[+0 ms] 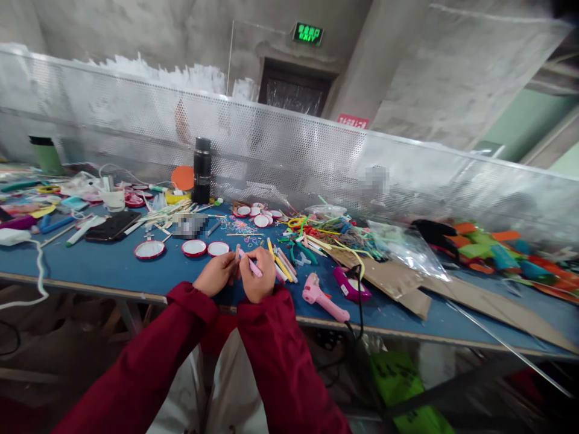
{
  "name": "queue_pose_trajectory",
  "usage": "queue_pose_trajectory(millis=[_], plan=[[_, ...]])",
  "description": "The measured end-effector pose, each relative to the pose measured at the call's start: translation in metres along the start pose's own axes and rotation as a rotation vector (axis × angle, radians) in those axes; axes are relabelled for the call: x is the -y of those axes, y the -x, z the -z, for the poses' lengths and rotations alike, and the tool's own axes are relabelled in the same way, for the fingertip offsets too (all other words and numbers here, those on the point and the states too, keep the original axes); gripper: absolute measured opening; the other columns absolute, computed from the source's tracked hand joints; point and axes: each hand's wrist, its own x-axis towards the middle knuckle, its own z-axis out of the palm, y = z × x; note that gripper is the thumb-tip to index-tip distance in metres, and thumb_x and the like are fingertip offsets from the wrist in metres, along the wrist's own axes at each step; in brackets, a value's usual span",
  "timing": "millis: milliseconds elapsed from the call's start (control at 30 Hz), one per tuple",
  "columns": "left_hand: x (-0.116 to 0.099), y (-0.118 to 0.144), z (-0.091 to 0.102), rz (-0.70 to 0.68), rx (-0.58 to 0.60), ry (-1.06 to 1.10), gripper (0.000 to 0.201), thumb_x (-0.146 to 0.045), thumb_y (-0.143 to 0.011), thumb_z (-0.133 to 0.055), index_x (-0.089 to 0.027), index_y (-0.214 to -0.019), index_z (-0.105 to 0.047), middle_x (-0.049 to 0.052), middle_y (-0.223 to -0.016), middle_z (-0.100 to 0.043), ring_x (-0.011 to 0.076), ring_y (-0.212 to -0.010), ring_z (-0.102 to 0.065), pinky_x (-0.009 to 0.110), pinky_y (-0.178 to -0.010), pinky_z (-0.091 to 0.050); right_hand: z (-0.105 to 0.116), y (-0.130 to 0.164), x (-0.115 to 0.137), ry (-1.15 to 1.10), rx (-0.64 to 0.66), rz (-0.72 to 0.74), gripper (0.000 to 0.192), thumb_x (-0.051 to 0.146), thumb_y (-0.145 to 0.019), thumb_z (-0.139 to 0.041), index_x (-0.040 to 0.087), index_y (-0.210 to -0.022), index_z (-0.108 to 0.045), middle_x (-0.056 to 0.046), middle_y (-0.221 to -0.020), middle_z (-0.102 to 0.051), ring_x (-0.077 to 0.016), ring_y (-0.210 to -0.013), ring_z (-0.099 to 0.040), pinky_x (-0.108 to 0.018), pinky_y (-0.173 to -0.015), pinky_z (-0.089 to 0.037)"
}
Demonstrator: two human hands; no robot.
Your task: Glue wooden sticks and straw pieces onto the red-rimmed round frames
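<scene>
Near the front edge of the table, my right hand (260, 280) is closed around a pale pink marker pen (251, 265). Close beside it, my left hand (215, 274) has its fingers pinched together at the pen's far end; what sits between them is too small to make out. Just beyond the hands lie shallow white discs with red rims, one of them a round lid (218, 249). To the right of my right hand rest several more marker pens (284, 265), yellow, pink and white. Green-handled pliers (296, 253) lie past them.
A pink glue gun (323, 298) with a black cable and a magenta device (350, 284) lie to the right, by cardboard (389, 277). Behind are a black bottle (202, 172), colourful pipe cleaners (344, 235) and a perforated metal screen (280, 144). A phone (113, 226) lies left.
</scene>
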Motion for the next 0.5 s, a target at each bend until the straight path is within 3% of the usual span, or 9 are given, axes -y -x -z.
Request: queue_pose_trajectory(millis=[500], plan=[[0.0006, -0.0005, -0.0001, -0.003, -0.008, -0.006, 0.035, -0.047, -0.095, -0.042, -0.018, -0.081, -0.055, -0.003, -0.059, -0.053, 0.0113, -0.047, -0.049, 0.024, -0.048, -0.037, -0.0008, -0.0006, -0.0004, -0.01, -0.017, 0.014, 0.019, 0.025, -0.09, -0.055, 0.022, -0.072, -0.052, 0.0, -0.066, -0.058, -0.0177, -0.068, -0.055, -0.032, -0.069, -0.042]])
